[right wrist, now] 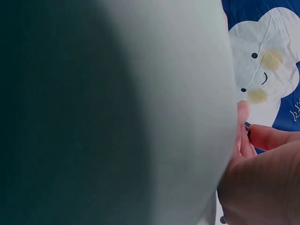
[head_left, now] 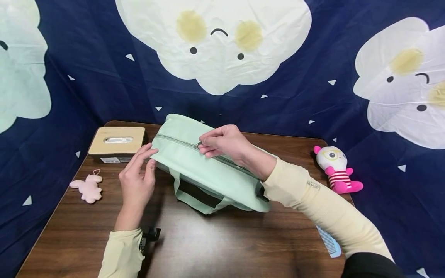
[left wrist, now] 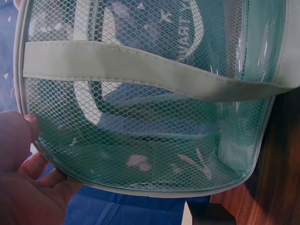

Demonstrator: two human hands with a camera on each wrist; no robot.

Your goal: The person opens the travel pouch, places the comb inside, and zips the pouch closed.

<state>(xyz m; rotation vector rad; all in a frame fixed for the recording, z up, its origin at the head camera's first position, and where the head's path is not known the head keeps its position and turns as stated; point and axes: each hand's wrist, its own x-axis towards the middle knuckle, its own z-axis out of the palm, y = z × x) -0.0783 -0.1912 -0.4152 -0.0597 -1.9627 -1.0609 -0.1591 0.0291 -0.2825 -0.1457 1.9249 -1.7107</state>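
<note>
A mint-green zippered bag (head_left: pixel 184 154) stands at a slant in the middle of the table. Its zipper runs along the top, and a strap handle (head_left: pixel 203 208) hangs on the near side. My right hand (head_left: pixel 226 144) pinches the zipper pull (head_left: pixel 198 145) partway along the zipper. With thumb and fingertips, my left hand (head_left: pixel 137 181) holds the bag's left end at the edge. The left wrist view shows the bag's clear mesh-patterned side (left wrist: pixel 154 117), with bluish folded material visible through it. Much of the right wrist view is blocked by a blurred pale green surface.
A tissue box (head_left: pixel 118 141) with a wooden lid sits at the back left, a pink plush charm (head_left: pixel 88 188) in front of it. At the right edge are a plush toy (head_left: pixel 337 170) and a blue comb (head_left: pixel 328 241). A cloud-print cloth (head_left: pixel 222 104) hangs behind.
</note>
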